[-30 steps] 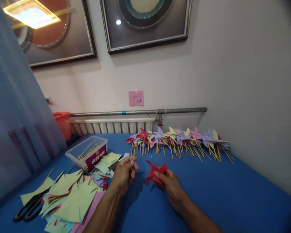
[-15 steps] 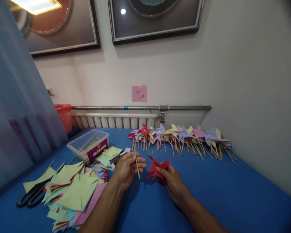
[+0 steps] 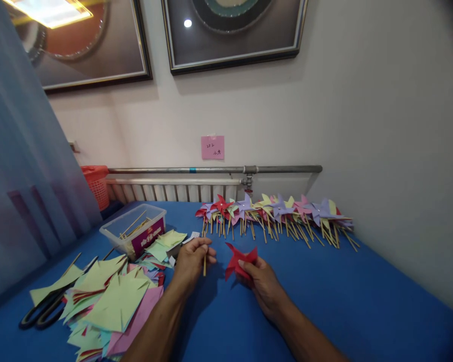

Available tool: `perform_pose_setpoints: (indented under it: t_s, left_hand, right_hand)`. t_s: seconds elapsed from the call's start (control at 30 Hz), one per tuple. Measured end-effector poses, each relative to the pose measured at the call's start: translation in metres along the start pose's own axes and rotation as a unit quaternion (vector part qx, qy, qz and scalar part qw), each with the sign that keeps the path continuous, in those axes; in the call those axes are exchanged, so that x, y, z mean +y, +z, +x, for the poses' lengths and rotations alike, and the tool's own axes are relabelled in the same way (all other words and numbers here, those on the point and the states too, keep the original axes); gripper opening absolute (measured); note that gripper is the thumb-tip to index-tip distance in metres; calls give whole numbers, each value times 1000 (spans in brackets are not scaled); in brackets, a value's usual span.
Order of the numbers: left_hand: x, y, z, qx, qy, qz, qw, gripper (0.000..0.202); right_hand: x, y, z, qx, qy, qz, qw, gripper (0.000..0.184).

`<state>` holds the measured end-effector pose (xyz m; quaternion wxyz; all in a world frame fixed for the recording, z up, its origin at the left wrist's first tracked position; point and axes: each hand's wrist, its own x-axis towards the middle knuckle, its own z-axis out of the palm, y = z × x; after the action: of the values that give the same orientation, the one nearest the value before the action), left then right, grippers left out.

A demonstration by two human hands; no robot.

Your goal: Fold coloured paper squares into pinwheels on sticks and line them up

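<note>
My left hand (image 3: 194, 259) is closed on a thin wooden stick (image 3: 204, 266), with the stick's lower end showing below the thumb. A red paper pinwheel head (image 3: 239, 261), its blades folded in, is pinched between the thumb and fingers of my right hand (image 3: 260, 279). The stick and the red paper are apart, with a gap of blue tabletop between them. Beside my left forearm lies a stack of cut paper squares (image 3: 117, 301), yellow-green on top with pink and other colours below. Whether a pin sits in the red paper's centre is hidden by my thumb.
A clear plastic box (image 3: 136, 231) with sticks stands at the left. Black-handled scissors (image 3: 51, 306) lie by the paper. Finished pinwheels (image 3: 279, 208) lie in a row along the table's back. Behind are a pipe (image 3: 287, 169), a radiator (image 3: 173, 191) and a red basket (image 3: 97, 186).
My left fingers have curled further around the stick, which now stands more upright with less of it showing. The view has shifted slightly; my right hand keeps hold of the red pinwheel head.
</note>
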<state>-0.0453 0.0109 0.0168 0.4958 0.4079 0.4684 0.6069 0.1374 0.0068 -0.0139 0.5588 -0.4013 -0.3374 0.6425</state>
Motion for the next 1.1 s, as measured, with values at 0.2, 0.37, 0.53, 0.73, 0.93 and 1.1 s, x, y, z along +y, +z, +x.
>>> perform_pose_setpoints:
  t_s: [0.2, 0.37, 0.53, 0.73, 0.93, 1.1]
  left_hand:
    - [2, -1, -4, -39, 16, 6, 999, 67]
    - [1, 0, -3, -58, -4, -13, 998, 47]
    - [2, -2, -3, -63, 11, -5, 998, 34]
    - [7, -3, -9, -95, 28, -3, 995, 39]
    - [8, -4, -11, -110, 74, 6, 991, 33]
    - [6, -3, -9, -105, 50, 28, 993, 32]
  right_hand:
    - [-1, 1, 0, 1, -5, 1, 1000, 30]
    - [-3, 1, -1, -13, -13, 3, 1000, 30]
    - [-2, 0, -1, -14, -9, -3, 1000, 30]
    - [-2, 1, -1, -6, -10, 4, 1000, 29]
    - [-4, 3, -3, -5, -5, 0, 1000, 28]
    - [-1, 0, -1, -11, -17, -3, 1000, 27]
